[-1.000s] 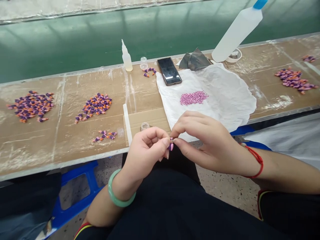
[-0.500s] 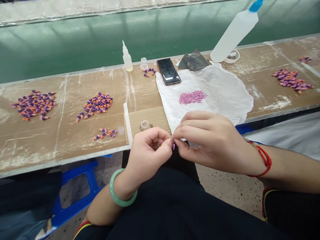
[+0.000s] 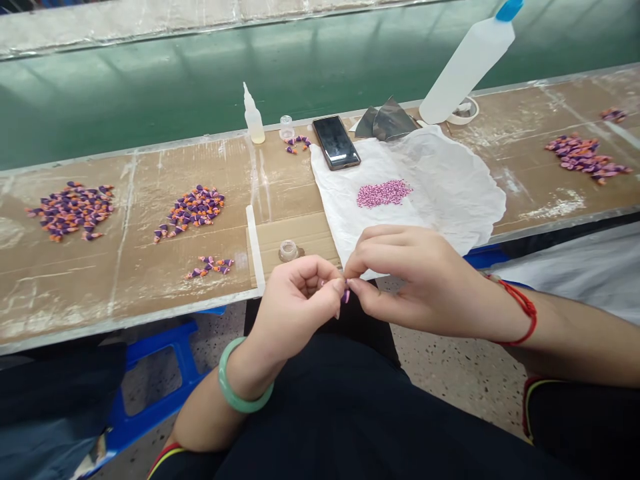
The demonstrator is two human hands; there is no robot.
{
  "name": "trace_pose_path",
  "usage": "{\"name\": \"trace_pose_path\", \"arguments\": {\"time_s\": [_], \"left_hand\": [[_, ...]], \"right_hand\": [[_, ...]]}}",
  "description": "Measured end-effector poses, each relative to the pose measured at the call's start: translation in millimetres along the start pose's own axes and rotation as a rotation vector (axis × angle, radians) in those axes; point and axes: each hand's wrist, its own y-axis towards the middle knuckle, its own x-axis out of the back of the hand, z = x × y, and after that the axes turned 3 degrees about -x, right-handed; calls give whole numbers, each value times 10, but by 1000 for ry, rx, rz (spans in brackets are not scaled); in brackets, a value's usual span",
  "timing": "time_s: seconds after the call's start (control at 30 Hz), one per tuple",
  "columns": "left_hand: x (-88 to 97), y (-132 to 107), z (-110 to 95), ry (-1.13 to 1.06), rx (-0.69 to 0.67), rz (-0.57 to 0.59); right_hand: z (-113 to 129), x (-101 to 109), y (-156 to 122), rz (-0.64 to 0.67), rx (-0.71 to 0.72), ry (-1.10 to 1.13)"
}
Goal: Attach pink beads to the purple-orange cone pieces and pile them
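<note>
My left hand (image 3: 295, 303) and my right hand (image 3: 410, 277) meet over my lap, just in front of the bench edge. Both pinch one tiny purple piece (image 3: 345, 294) between thumb and fingertips; most of it is hidden by the fingers. A green bangle sits on my left wrist, a red cord on my right. Just beyond my right hand lies a crumpled white sheet (image 3: 450, 187) with a small heap of pink beads (image 3: 384, 193) on it.
On the brown bench (image 3: 125, 287) lie heaps of purple-and-orange pieces at the left (image 3: 70, 210), centre-left (image 3: 193, 208), a few near the edge (image 3: 211, 265) and at the right (image 3: 585, 157). A phone (image 3: 336, 142), small glue bottle (image 3: 253, 117), large white bottle (image 3: 467, 63) and a clear cap (image 3: 289, 251) stand around.
My hands stay together at the same spot with only slight finger shifts on the purple piece. The view has drifted a little.
</note>
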Motion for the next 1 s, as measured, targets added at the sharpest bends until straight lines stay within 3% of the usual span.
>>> {"name": "trace_pose_path", "arguments": {"time_s": [1.0], "left_hand": [[-9,2,-17,-10,45,-9]], "right_hand": [[-20,4,-19,33,11,-24]]}}
